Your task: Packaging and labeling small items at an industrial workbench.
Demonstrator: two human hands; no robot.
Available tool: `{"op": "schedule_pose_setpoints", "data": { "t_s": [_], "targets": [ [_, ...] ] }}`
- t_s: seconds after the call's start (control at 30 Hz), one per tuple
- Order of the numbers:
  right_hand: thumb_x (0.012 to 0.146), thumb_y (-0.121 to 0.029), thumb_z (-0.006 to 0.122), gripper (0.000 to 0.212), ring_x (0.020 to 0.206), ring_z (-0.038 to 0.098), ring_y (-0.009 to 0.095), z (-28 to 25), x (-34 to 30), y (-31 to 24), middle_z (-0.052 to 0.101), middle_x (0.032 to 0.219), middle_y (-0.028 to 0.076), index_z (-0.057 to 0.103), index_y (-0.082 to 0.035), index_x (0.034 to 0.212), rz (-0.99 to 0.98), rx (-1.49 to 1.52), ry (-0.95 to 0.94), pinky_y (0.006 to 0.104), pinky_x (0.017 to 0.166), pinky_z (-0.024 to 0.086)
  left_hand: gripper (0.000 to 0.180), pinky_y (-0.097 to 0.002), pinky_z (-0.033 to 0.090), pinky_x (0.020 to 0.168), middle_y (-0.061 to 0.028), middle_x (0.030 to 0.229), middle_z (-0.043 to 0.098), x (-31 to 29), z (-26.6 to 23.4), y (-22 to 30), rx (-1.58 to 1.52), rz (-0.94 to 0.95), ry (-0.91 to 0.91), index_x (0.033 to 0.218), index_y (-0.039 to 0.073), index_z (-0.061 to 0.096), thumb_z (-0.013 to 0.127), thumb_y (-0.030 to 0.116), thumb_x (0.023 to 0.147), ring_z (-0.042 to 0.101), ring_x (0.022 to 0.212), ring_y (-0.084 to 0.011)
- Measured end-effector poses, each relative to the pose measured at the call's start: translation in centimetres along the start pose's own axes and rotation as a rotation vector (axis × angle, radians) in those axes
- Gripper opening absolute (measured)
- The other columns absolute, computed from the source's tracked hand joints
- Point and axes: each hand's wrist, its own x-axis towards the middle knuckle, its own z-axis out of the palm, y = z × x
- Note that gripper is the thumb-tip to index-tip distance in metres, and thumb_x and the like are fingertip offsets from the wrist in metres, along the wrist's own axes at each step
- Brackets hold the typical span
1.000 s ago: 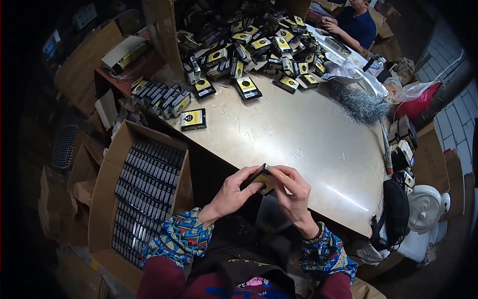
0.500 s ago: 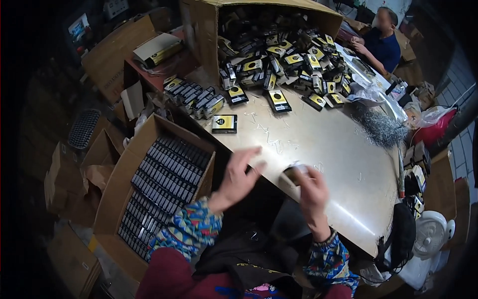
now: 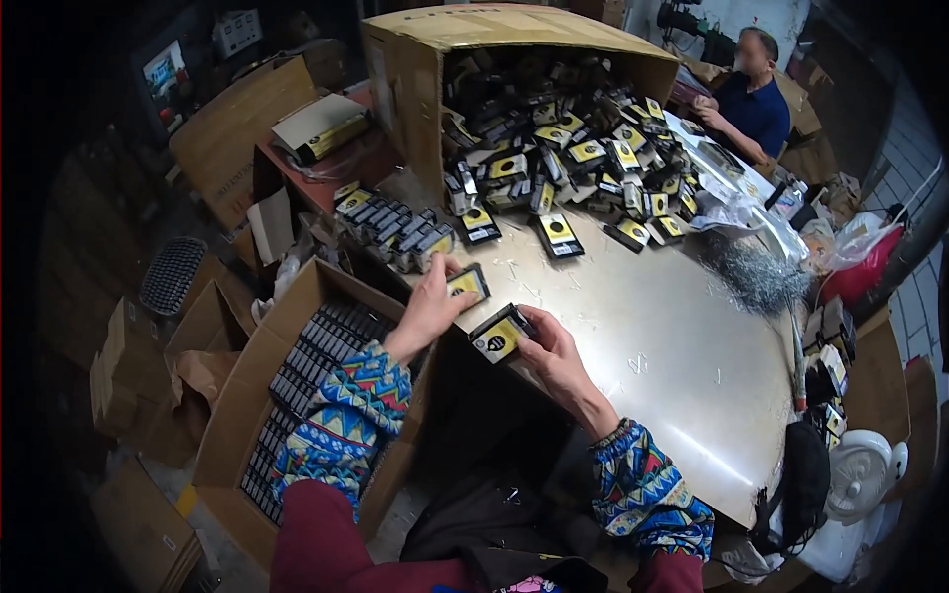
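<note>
My left hand (image 3: 431, 308) grips a small black and yellow box (image 3: 471, 285) at the left edge of the table (image 3: 603, 316), fingers around its left side. Held between the thumb and fingers of my right hand (image 3: 561, 358) is a second black and yellow box (image 3: 500, 334), tilted over the table's near edge. The two boxes are close together but apart. Just beyond my left hand stands a row of similar boxes (image 3: 395, 233). Below my left forearm, an open carton (image 3: 232, 395) holds tightly packed rows of dark boxes.
A large tipped carton (image 3: 405, 109) spills a heap of small boxes (image 3: 593, 158) onto the table. A pile of thin metal bits (image 3: 746, 259) lies at the right. A white fan (image 3: 858, 472) stands at the lower right. Another person (image 3: 751, 104) sits at the far right.
My left hand has moved forward and taken hold of the box that lay alone on the table. My right hand has brought its box leftward, towards the left hand.
</note>
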Motion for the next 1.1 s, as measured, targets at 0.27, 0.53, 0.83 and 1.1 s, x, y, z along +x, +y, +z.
{"op": "schedule_pose_setpoints", "data": {
  "t_s": [0.27, 0.53, 0.83, 1.1],
  "targets": [
    [0.089, 0.006, 0.054, 0.040, 0.109, 0.058, 0.020, 2.6, 5.2, 1.7, 0.058, 0.120, 0.012, 0.049, 0.003, 0.129, -0.026, -0.154, 0.146, 0.0308, 0.096, 0.048, 0.049, -0.0369, 0.047, 0.092, -0.0174, 0.117, 0.062, -2.2, -0.1, 1.2, 0.022, 0.283, 0.059, 0.128, -0.001, 0.054, 0.068, 0.026, 0.090, 0.061, 0.106, -0.0283],
    [0.092, -0.015, 0.066, 0.045, 0.113, 0.058, 0.024, -0.8, 0.1, -1.0, 0.055, 0.126, 0.012, 0.053, -0.007, 0.134, -0.281, -0.667, 0.209, 0.0322, 0.083, 0.055, 0.057, -0.0475, 0.034, 0.099, -0.0168, 0.143, 0.040, 0.0, -0.8, -0.1, 0.913, 0.246, 0.297, 0.133, 0.003, 0.048, 0.066, 0.016, 0.081, 0.039, 0.126, -0.0363],
    [0.093, -0.008, 0.061, 0.026, 0.100, 0.061, 0.022, -31.0, -14.7, -8.3, 0.061, 0.113, 0.011, 0.054, 0.000, 0.117, -0.481, 0.413, 1.263, 0.0348, 0.083, 0.056, 0.039, -0.0385, 0.048, 0.087, -0.0177, 0.112, 0.062, 9.9, 16.1, 13.0, -0.202, 0.313, -0.333, 0.120, 0.000, 0.059, 0.060, 0.028, 0.094, 0.060, 0.106, -0.0296],
    [0.094, -0.020, 0.062, 0.025, 0.103, 0.061, 0.027, -44.3, -14.9, -9.9, 0.061, 0.109, 0.013, 0.055, 0.001, 0.105, -0.711, 1.059, 1.421, 0.0386, 0.085, 0.053, 0.059, -0.0324, 0.048, 0.067, -0.0132, 0.084, 0.067, 26.8, 36.0, 22.7, -0.080, 0.063, -0.511, 0.098, -0.009, 0.067, 0.071, 0.048, 0.082, 0.062, 0.077, -0.0179]
  ]
}}
